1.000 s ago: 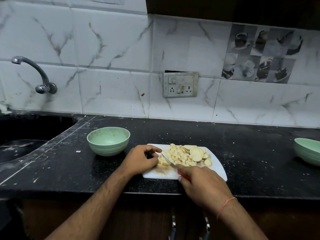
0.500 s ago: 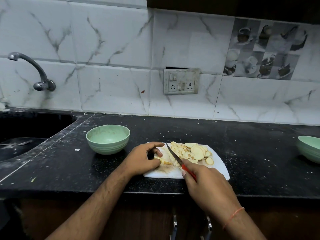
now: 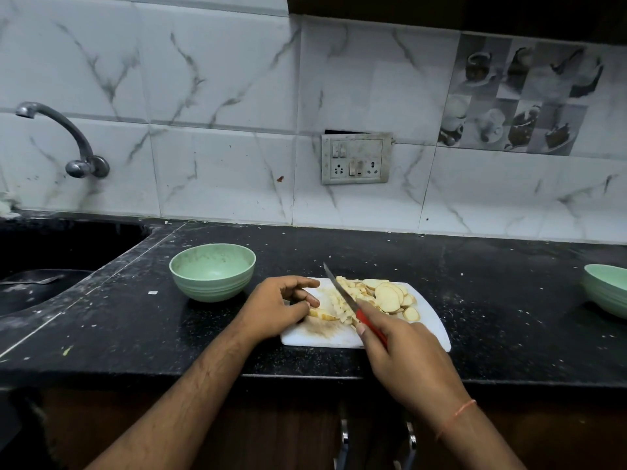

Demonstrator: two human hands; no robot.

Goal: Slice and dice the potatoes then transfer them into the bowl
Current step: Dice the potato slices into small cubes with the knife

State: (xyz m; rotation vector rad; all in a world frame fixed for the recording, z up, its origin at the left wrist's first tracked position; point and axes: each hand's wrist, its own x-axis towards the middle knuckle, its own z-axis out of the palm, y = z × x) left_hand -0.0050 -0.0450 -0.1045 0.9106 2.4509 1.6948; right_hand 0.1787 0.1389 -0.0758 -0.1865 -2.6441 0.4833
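A white cutting board (image 3: 434,320) lies on the black counter with a pile of potato slices (image 3: 390,295) and diced bits on it. My right hand (image 3: 400,351) grips a red-handled knife (image 3: 342,293), its blade raised and pointing up-left over the pile. My left hand (image 3: 281,307) rests at the board's left end and pinches a thin potato slice (image 3: 324,314) against the board. An empty pale green bowl (image 3: 213,276) stands just left of the board.
A second green bowl (image 3: 605,290) sits at the counter's right edge. A dark sink (image 3: 37,283) with a tap (image 3: 68,140) lies to the left. A switch and socket plate (image 3: 356,159) is on the tiled wall. Crumbs dot the counter.
The knife blade has lifted from the potato pieces and now points up over the pile. My left hand stays on the slice at the board's left end.
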